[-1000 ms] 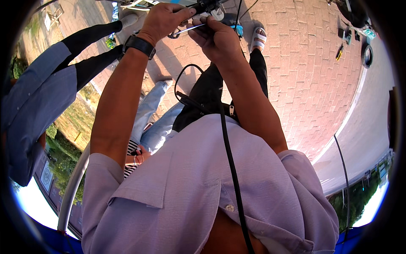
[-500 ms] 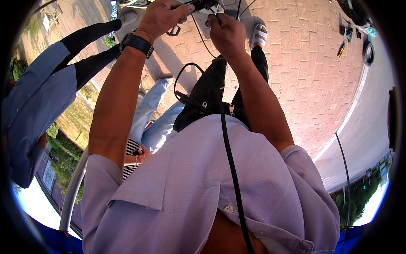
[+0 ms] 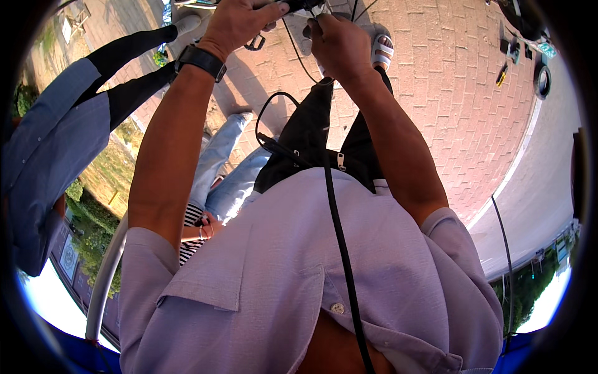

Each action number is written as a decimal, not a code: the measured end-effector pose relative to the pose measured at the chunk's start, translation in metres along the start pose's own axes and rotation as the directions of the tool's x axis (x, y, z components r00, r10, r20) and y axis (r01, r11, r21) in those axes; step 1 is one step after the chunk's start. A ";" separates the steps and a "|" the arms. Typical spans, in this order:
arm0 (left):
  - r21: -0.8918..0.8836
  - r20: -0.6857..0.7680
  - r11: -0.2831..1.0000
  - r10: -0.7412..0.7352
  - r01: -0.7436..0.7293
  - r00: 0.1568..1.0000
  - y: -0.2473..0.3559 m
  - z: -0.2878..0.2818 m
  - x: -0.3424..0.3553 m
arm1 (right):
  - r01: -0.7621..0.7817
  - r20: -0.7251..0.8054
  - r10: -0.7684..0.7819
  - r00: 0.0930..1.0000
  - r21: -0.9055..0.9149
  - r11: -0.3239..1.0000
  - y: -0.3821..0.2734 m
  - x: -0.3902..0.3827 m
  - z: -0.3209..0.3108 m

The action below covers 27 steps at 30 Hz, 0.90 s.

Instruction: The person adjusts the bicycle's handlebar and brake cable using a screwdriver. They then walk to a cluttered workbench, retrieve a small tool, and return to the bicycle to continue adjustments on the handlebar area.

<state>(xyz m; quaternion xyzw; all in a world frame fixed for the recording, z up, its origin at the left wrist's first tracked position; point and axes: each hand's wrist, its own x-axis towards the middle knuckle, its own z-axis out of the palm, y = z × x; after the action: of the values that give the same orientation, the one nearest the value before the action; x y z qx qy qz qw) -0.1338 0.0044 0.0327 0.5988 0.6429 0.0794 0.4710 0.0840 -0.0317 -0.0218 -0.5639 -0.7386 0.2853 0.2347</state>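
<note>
At the top edge my left hand, with a black watch on its wrist, is closed around a black bar-shaped part, partly cut off by the picture's edge. My right hand is just right of it, fingers pinched together against a small silvery piece. What lies between those fingertips is hidden. A thin dark cable hangs in a curve below the part, between my hands. Beneath my left hand shows a black bicycle pedal.
Brick paving spreads ahead and right. On it lie a yellow-and-black tool and a small black tyre. Two people stand at left, one in a blue-grey shirt, one in light jeans. A black cord runs down my shirt.
My right hand has shifted slightly, and its forearm has swung a little outward to the right. My left hand keeps its hold on the black part, almost unmoved.
</note>
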 end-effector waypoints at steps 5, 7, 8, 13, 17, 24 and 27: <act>-0.010 -0.039 1.000 0.019 -0.020 0.999 0.002 0.002 0.000 | 0.169 0.022 -0.168 0.986 -0.149 0.974 0.010 0.008 -0.005; -0.013 -0.036 1.000 0.009 -0.010 0.999 0.001 0.003 0.001 | 0.169 0.066 -0.162 0.985 -0.112 0.979 0.012 0.010 -0.008; -0.018 -0.040 1.000 0.004 -0.005 0.999 0.000 0.003 0.001 | 0.169 0.088 -0.161 0.983 -0.094 0.981 0.013 0.011 -0.008; -0.056 -0.048 0.998 -0.005 0.002 0.999 0.000 0.003 0.000 | -0.049 0.098 0.020 0.995 0.305 0.951 0.014 0.005 0.001; -0.056 -0.052 0.998 -0.023 0.020 0.998 0.005 0.004 -0.002 | -0.262 0.143 0.219 0.965 0.487 0.833 0.011 -0.006 0.015; -0.021 -0.020 0.999 0.036 -0.036 0.999 -0.001 0.003 -0.001 | -0.299 0.014 0.396 0.918 0.681 0.669 0.001 -0.020 0.051; -0.004 -0.044 1.000 0.010 -0.011 0.999 0.001 0.004 -0.002 | -0.242 -0.076 0.428 0.900 0.731 0.638 -0.011 -0.020 0.055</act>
<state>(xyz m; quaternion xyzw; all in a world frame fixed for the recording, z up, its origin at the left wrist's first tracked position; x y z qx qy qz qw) -0.1302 0.0010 0.0320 0.5992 0.6498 0.0965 0.4575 0.0443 -0.0616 -0.0552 -0.5886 -0.4191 0.5133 0.4630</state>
